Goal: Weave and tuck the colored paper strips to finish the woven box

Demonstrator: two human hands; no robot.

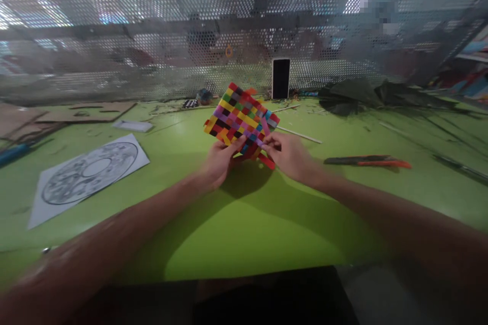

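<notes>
A woven mat of coloured strips [244,116], checked in red, yellow, purple, black and other colours, is held tilted above the green table. My left hand [221,161] grips its lower left edge, with the thumb on the front face and the other fingers mostly hidden behind. At the lower right edge, my right hand [286,155] pinches a purple strip [263,143] between thumb and fingers. Loose red strip ends [267,160] hang below the mat between the hands.
On the green table [251,233] lie a printed sheet [91,175] at left, cut cardboard [84,111] and an orange-and-black cutter [368,161] at right. A phone-like dark panel [281,79] stands against the perforated screen [160,51]. Large leaves [351,96] lie at back right.
</notes>
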